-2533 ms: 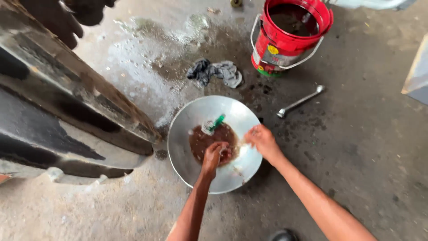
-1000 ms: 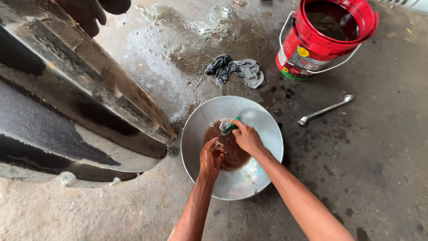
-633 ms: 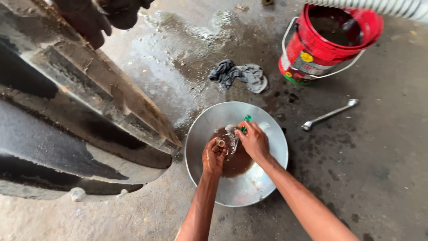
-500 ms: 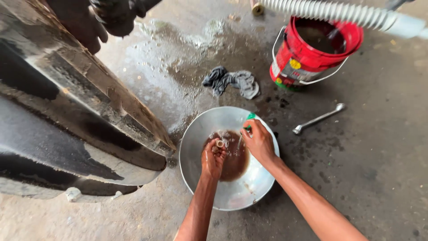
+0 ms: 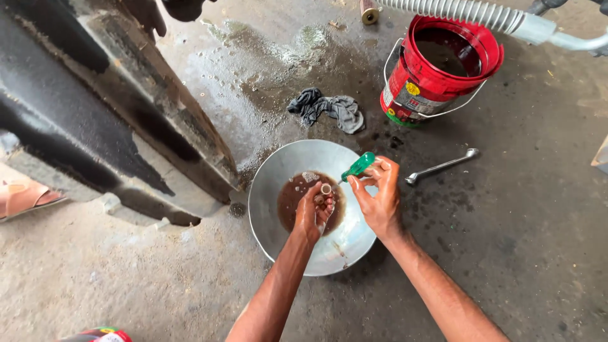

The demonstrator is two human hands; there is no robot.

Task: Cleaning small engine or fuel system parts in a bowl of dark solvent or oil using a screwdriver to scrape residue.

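A shiny metal basin (image 5: 269, 190) sits on the concrete floor with a pool of brown liquid (image 5: 292, 196) in its middle. Above that pool my left hand (image 5: 312, 214) pinches a small round ring-shaped part (image 5: 325, 189) at its fingertips. My right hand (image 5: 380, 197) grips a green-handled brush (image 5: 358, 166), whose head points at the small part. Both hands are wet and hover over the basin.
A red bucket (image 5: 423, 82) of dark liquid stands at the back right, a ribbed grey hose (image 5: 456, 9) over it. A grey rag (image 5: 329, 109) and a wrench (image 5: 441, 166) lie on the wet floor. A large dark machine body (image 5: 107, 107) fills the left.
My right hand took the green brush out of the basin and lifted it. My left hand raised the small part out of the brown liquid. The camera shifted slightly.
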